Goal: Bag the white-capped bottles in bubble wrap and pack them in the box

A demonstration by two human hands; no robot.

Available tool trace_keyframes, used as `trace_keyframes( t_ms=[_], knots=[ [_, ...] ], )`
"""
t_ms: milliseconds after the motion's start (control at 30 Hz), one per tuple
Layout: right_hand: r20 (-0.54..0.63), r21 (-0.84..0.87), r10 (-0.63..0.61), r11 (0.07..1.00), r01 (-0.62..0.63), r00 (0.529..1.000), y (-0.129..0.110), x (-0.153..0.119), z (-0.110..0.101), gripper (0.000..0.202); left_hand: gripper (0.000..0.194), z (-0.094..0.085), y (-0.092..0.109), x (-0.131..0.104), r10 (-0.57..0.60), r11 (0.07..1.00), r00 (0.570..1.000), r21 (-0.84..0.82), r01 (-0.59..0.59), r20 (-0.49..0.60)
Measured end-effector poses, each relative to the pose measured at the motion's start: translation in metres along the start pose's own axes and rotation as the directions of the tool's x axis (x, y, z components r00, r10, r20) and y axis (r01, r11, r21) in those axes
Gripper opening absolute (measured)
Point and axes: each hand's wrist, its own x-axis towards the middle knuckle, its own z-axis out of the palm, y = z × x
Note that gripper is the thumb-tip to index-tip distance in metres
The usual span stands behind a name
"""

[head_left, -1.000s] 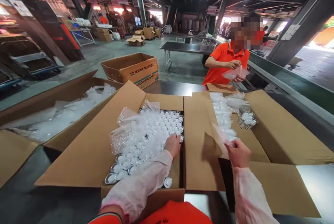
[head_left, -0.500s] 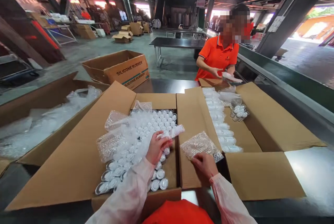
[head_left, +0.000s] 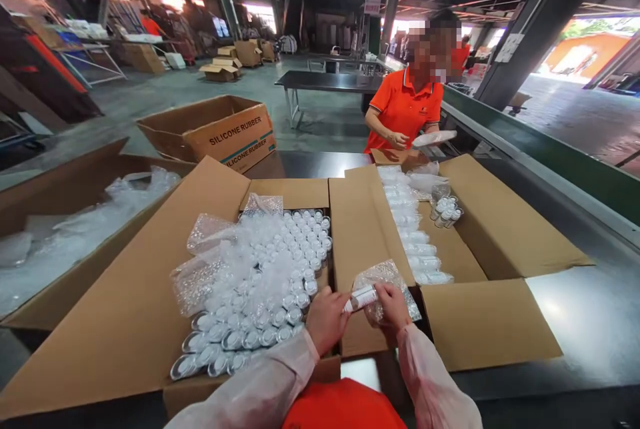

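Observation:
My left hand is closed on one end of a small tube with a printed white label. The tube lies level above a box flap, its other end against the fingers of my right hand. That hand is also closed, gripping a clear bubble-wrap bag which spreads out behind the tube. To the left, an open carton holds rows of clear containers with white tops. Loose bubble-wrap bags lie across part of those rows.
At right, another open carton holds wrapped tubes in a stack and a small cluster of containers. A carton of bubble wrap stands at far left. Across the table, a co-worker holds a white package.
My left hand has brought the tube right and toward me, from above the left carton to the bubble-wrap bag. My right hand stays by the bag. The view has shifted slightly.

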Motion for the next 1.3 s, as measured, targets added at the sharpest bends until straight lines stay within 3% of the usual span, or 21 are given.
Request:
trace_keyframes(
  t_ms=[67,133,200,233,267,333,400,433,500,533,633,667,833,933,1067,1200,1300],
  knots=[
    [-0.025,-0.053,-0.069,0.996,0.068,0.997,-0.01,-0.007,-0.002,0.041,0.031,-0.006,0.004,0.003,-0.02,0.998,0.998,0.063,0.016,0.067],
    [0.003,-0.149,-0.219,0.965,0.217,0.976,-0.022,-0.014,-0.006,0.034,0.028,-0.008,0.005,0.008,-0.061,0.997,0.993,0.052,0.055,0.104],
    [0.091,-0.285,-0.398,0.868,0.407,0.913,-0.03,-0.019,-0.01,0.03,0.023,-0.007,0.003,0.013,-0.107,0.985,0.986,-0.121,0.122,0.128],
    [0.134,-0.354,-0.466,0.802,0.481,0.875,-0.031,-0.021,-0.013,0.029,0.021,-0.005,0.001,0.016,-0.141,0.933,0.975,-0.306,0.189,0.17],
    [0.155,-0.418,-0.504,0.746,0.518,0.85,-0.031,-0.023,-0.016,0.029,0.02,-0.003,-0.002,0.018,-0.165,0.814,0.955,-0.513,0.273,0.246],
    [0.102,-0.532,-0.506,0.7,0.477,0.857,-0.025,-0.027,-0.021,0.033,0.026,0.002,-0.007,0.023,-0.13,0.449,0.891,-0.775,0.444,0.435],
    [0.028,-0.612,-0.468,0.691,0.385,0.883,-0.016,-0.031,-0.025,0.037,0.033,0.007,-0.01,0.025,-0.068,0.091,0.836,-0.831,0.548,0.544],
    [0.009,-0.631,-0.452,0.689,0.356,0.892,-0.013,-0.032,-0.026,0.034,0.034,0.01,-0.009,0.025,-0.05,-0.041,0.824,-0.826,0.562,0.564],
    [-0.006,-0.635,-0.455,0.689,0.348,0.89,-0.01,-0.034,-0.026,0.026,0.031,0.015,-0.006,0.023,-0.047,-0.207,0.822,-0.811,0.548,0.567],
    [-0.021,-0.626,-0.476,0.692,0.36,0.879,-0.012,-0.034,-0.025,0.024,0.03,0.017,-0.003,0.022,-0.051,-0.232,0.826,-0.811,0.538,0.562],
    [-0.064,-0.578,-0.576,0.687,0.441,0.815,-0.024,-0.031,-0.019,0.024,0.026,0.018,0.006,0.022,-0.028,-0.138,0.841,-0.835,0.533,0.541],
    [-0.055,-0.554,-0.61,0.677,0.484,0.79,-0.029,-0.03,-0.017,0.024,0.026,0.017,0.008,0.024,-0.014,-0.144,0.847,-0.839,0.525,0.532],
    [0.064,-0.413,-0.721,0.61,0.676,0.69,-0.043,-0.03,-0.016,0.027,0.028,0.008,0.01,0.041,-0.084,-0.325,0.895,-0.861,0.391,0.438],
    [0.06,-0.368,-0.742,0.606,0.705,0.668,-0.047,-0.035,-0.016,0.031,0.03,0.007,0.013,0.047,-0.104,-0.337,0.913,-0.877,0.342,0.395],
    [0.006,-0.352,-0.742,0.626,0.696,0.67,-0.053,-0.041,-0.013,0.032,0.036,0.007,0.023,0.051,-0.027,-0.148,0.94,-0.931,0.333,0.34],
    [0.034,-0.327,-0.758,0.608,0.724,0.652,-0.06,-0.048,-0.006,0.032,0.043,0.007,0.034,0.063,-0.057,-0.038,0.952,-0.954,0.298,0.3],
    [0.03,-0.306,-0.753,0.62,0.723,0.658,-0.063,-0.051,0.002,0.029,0.051,0.008,0.039,0.072,-0.074,0.112,0.962,-0.956,0.27,0.263]
  ],
)
